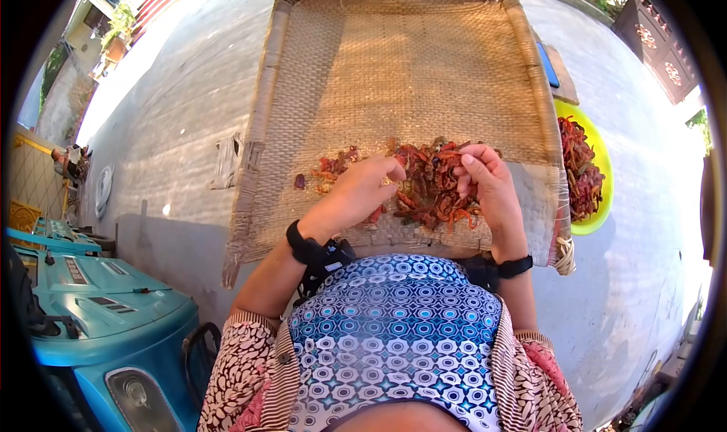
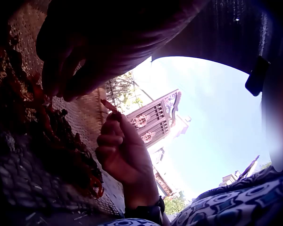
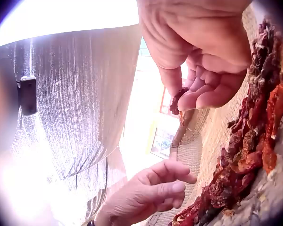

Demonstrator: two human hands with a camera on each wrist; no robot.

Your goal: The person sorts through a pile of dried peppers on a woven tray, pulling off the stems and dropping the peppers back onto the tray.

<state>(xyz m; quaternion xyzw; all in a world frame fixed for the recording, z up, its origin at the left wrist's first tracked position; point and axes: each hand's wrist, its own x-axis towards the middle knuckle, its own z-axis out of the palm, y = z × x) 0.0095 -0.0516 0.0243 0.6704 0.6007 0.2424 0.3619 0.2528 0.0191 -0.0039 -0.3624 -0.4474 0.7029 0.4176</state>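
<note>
A heap of dried red chilies [image 1: 433,193] lies along the near side of a large woven bamboo tray [image 1: 409,68]. My right hand [image 1: 491,193] is raised over the heap's right end and pinches one dried chili [image 3: 178,101] between thumb and fingertips; its tip also points out of the fingers in the left wrist view. Over the heap's left part hovers my left hand [image 1: 357,193], its fingers loosely bent. In the right wrist view nothing shows between the left thumb and fingers. The left hand is dark in its own wrist view, with fingertips close above the chilies.
A yellow-green basin [image 1: 606,182] with more chilies stands right of the tray. Behind it lie a blue flat object [image 1: 548,65] and a board [image 1: 564,76]. A teal vehicle [image 1: 113,303] is parked at left. Loose seeds and several chili bits lie beside the heap.
</note>
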